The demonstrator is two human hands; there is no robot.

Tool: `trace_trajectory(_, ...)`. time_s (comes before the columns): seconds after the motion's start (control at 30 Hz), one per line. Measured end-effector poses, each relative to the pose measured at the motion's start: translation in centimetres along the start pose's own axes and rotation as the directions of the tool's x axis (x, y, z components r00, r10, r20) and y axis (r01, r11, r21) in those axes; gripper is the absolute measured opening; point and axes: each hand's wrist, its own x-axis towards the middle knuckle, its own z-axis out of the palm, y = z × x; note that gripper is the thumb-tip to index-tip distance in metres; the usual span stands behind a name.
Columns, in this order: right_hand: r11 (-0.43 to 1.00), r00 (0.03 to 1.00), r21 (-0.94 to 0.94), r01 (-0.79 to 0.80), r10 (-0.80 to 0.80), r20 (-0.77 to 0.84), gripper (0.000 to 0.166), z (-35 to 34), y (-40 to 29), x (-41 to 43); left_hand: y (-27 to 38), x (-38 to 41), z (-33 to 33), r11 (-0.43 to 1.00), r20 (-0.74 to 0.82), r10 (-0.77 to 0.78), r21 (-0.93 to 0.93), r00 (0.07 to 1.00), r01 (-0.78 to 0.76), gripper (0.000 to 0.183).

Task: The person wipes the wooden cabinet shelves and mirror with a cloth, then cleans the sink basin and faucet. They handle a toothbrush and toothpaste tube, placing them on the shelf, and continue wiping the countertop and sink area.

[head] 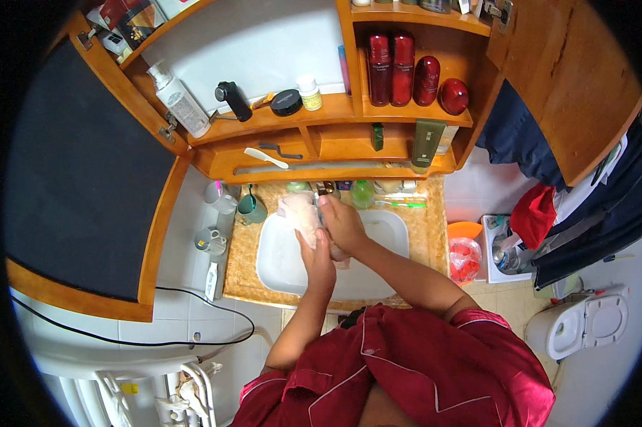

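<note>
A pale, cream-coloured cloth (298, 212), bunched and apparently wet, is held over the white washbasin (278, 261). My left hand (318, 257) grips its lower end, thumb and fingers pointing up. Close beside it, my right hand (345, 224) is curled at the cloth's right side, near the back rim of the basin. What lies inside its fingers is hidden; a greyish, blurred bit shows by the fingertips. More pale material shows below the right palm. Any faucet behind the hands is mostly covered.
Around the basin runs a tan stone-look counter (426, 245). A green cup (252, 208) with a toothbrush, a green bottle (362, 193) and a bright green toothbrush (406, 204) stand or lie there. Above is an open wooden cabinet (326, 115) holding red bottles (390, 72); its doors swing out on both sides.
</note>
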Motion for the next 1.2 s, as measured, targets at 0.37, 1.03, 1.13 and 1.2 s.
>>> trace_trajectory(0.37,0.904,0.945,-0.275,0.326,-0.322,0.061,0.04,0.6,-0.6,-2.7,0.1,2.2,-2.3,0.991,0.036,0.034,-0.133,0.999,-0.029,0.051)
trace_trajectory(1.03,0.874,0.876,-0.076,0.48,-0.482,-0.012,0.035,0.7,-0.5,-3.4,-0.2,2.4,-2.9,0.994,-0.025,-0.008,-0.108,1.0,0.005,0.041)
trace_trajectory(1.13,0.825,0.837,-0.148,0.546,-0.544,0.057,0.032,0.3,-1.4,-3.8,-0.9,2.8,-4.2,0.982,0.007,-0.028,-0.188,1.0,0.029,0.035)
trace_trajectory(1.2,0.773,0.793,-0.18,0.608,-0.602,0.092,0.031,0.2,-1.3,-4.1,-0.7,2.9,-4.1,0.982,-0.138,-0.086,-0.178,0.987,0.061,0.031)
